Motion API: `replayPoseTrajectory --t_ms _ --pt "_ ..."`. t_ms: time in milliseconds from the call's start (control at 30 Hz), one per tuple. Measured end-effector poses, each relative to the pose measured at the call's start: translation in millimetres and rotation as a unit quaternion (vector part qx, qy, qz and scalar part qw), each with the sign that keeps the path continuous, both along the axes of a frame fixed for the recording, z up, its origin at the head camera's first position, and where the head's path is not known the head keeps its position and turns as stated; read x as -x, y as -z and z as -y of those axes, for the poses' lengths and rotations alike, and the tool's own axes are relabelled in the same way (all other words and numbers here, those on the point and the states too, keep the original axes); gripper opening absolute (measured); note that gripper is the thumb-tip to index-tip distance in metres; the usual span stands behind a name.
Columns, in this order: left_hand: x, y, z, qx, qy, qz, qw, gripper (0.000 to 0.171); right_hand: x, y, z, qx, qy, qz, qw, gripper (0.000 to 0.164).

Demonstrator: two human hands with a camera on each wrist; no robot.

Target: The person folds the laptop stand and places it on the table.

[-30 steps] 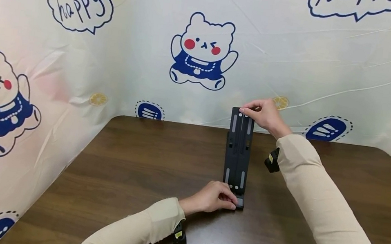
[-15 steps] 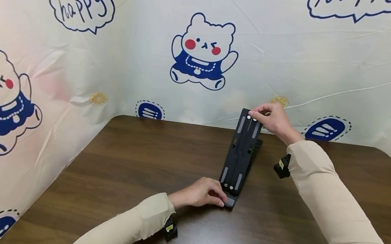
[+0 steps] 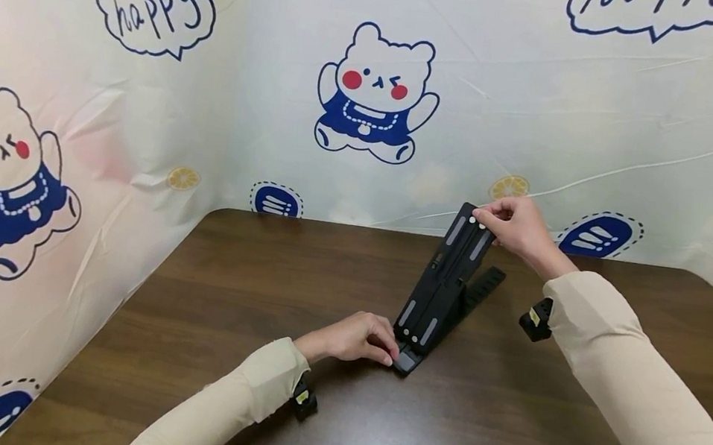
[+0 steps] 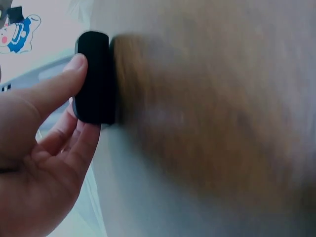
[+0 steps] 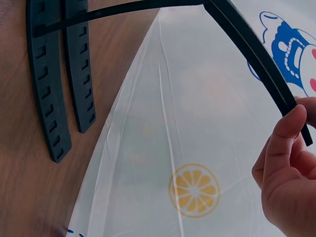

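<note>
A black folding laptop stand (image 3: 443,283) stands on the wooden table, its long narrow top raised at a slope. Grey pads run along that top. My right hand (image 3: 520,233) pinches the raised upper end between thumb and fingers. At the near, low end, my left hand (image 3: 358,337) holds the front lip (image 4: 96,79), thumb on one side and fingers on the other. The right wrist view shows two slotted base rails (image 5: 47,98) and a thin support arm (image 5: 128,7) reaching from one rail up to the top. Much of the base is hidden in the head view.
The brown table (image 3: 242,268) extends around the stand. Behind it and at the left hangs a pale printed curtain (image 3: 266,90) with cartoon bears, close to the table's far edge. A small black camera (image 3: 536,319) sits at the right wrist, another (image 3: 304,400) at the left.
Both hands have turned the stand clockwise on the table. Its upper end has swung right with the right hand, its near end left with the left hand, and the slotted base now shows behind.
</note>
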State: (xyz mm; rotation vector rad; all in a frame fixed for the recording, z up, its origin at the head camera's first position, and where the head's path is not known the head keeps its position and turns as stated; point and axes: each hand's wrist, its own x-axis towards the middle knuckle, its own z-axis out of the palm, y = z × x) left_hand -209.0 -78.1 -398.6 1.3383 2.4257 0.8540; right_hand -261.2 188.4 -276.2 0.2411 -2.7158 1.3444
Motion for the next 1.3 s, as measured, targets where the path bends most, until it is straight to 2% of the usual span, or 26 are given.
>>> replayPoseTrajectory --t_ms 267,500,667,900,1133,1300 --pt "13.0 -3.0 10 0.004 0.014 0.013 0.9998 0.007 -14.5 -6.1 -8 -0.037 0.010 -0.016 0.999 0.031" --pt "16.6 -1.3 16 0.002 0.005 0.039 0.9992 0.008 -20.4 -7.6 -11 -0.068 0.004 -0.019 0.997 0.033" --pt "12.9 0.6 16 0.007 -0.013 0.055 0.9983 0.008 -18.6 -7.6 -10 -0.069 -0.009 -0.005 0.998 0.034" --pt "2.1 -1.2 17 0.029 -0.051 0.006 0.9983 0.018 -14.3 -7.5 -12 -0.022 -0.022 0.017 0.999 0.039" --pt "-5.5 -1.5 18 0.030 -0.094 0.009 0.9950 0.031 -15.0 8.0 -14 0.014 0.009 -0.053 0.998 0.038" --pt "-9.3 -2.8 12 0.044 -0.123 -0.005 0.9914 0.037 -15.6 11.4 -14 0.030 0.001 -0.072 0.997 0.036"
